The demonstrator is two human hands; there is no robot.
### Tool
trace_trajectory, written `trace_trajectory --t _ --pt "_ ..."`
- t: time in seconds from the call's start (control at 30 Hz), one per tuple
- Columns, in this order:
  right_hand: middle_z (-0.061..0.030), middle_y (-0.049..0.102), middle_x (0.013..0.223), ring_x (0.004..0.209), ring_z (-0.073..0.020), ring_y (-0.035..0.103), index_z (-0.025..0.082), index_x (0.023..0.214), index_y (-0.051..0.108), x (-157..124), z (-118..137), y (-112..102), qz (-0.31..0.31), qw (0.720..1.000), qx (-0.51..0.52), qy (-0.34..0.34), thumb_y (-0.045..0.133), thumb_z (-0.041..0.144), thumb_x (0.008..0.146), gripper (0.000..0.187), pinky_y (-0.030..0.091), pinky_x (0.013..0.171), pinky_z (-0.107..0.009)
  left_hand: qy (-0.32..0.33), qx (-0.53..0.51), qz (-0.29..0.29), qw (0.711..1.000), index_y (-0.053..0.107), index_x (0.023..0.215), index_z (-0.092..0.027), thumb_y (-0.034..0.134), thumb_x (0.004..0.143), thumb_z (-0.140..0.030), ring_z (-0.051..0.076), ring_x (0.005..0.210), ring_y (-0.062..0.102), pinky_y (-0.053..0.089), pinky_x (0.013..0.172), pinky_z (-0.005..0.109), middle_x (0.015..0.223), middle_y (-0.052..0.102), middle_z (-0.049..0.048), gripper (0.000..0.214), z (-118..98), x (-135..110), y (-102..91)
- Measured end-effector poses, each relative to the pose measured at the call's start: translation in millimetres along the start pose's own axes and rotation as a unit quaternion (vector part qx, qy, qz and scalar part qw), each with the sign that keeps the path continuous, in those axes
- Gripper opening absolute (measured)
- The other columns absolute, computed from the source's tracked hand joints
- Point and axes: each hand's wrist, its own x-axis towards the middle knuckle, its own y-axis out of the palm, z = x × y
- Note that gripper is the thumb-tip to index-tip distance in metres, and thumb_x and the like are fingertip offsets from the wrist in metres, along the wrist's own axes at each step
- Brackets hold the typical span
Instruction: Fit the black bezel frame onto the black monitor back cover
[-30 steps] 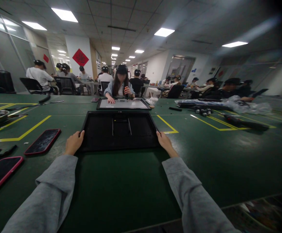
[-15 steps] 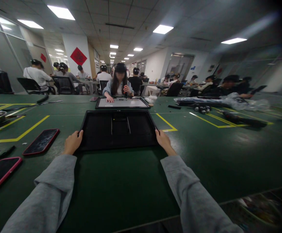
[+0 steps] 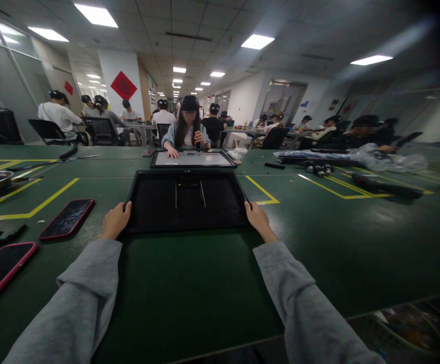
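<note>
Beyond a red-edged phone [image 3: 67,218] on the green table [image 3: 189,283], the left hand [image 3: 115,220] hooks its fingers over the near-left corner of the black panel [image 3: 187,201]. The panel lies flat straight ahead (back side up, it seems), its long axis running side to side between the hands. The right hand [image 3: 256,219] clasps the near-right corner likewise, so both hands are equally near, the panel stretching away from them.
</note>
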Motion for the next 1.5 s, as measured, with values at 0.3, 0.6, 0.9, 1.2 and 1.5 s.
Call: trace_trajectory --t 0.3,0.6,0.9,1.2,1.5 --pt "-0.0173 0.068 0.104 0.102 -0.0293 0.062 0.016 0.114 0.062 -2.2 3.8 -3.9 0.012 1.0 -0.004 0.011 0.026 0.05 0.097 0.052 0.043 0.081 -0.035 0.002 0.001 -0.001 1.0 0.062 0.112 -0.017 0.02 0.091 -0.059 0.034 0.098 0.063 0.045 0.079 0.041 0.106 0.069 0.0188 0.063 -0.8 -1.2 -0.9" --pt "-0.0167 0.067 0.109 0.105 -0.0281 0.062 0.017 0.116 0.061 -3.0 5.2 -4.3 0.022 0.999 -0.008 0.028 0.026 0.051 0.097 0.052 0.043 0.084 -0.034 -0.004 0.016 0.013 1.0 0.06 0.117 -0.017 0.018 0.091 -0.059 0.034 0.101 0.063 0.045 0.079 0.04 0.109 0.068 0.0181 0.065 -3.1 -2.4 -3.5" --pt "-0.0174 0.068 0.108 0.105 -0.0288 0.062 0.016 0.116 0.061 -3.7 5.1 -5.0 0.017 1.0 -0.006 0.019 0.026 0.05 0.098 0.053 0.043 0.083 -0.035 0.002 0.015 0.016 1.0 0.06 0.114 -0.017 0.017 0.091 -0.059 0.034 0.1 0.063 0.045 0.08 0.041 0.109 0.068 0.0181 0.064 -3.5 -3.0 -4.1" --pt "-0.0169 0.068 0.107 0.105 -0.0274 0.062 0.016 0.118 0.061 -4.6 6.6 -6.4 0.019 1.0 -0.003 0.021 0.026 0.05 0.098 0.053 0.043 0.084 -0.034 -0.007 0.012 0.02 1.0 0.06 0.116 -0.017 0.017 0.091 -0.06 0.034 0.099 0.063 0.045 0.079 0.041 0.108 0.068 0.0189 0.066 -3.0 -1.8 -4.3" --pt "-0.0164 0.068 0.107 0.104 -0.0277 0.063 0.016 0.12 0.06 -5.9 7.5 -7.2 0.021 1.0 -0.011 0.02 0.026 0.049 0.098 0.052 0.044 0.083 -0.034 0.002 0.018 0.01 1.0 0.06 0.116 -0.017 0.019 0.091 -0.058 0.032 0.099 0.063 0.045 0.079 0.039 0.108 0.068 0.0178 0.064 -1.5 -2.3 -2.5"
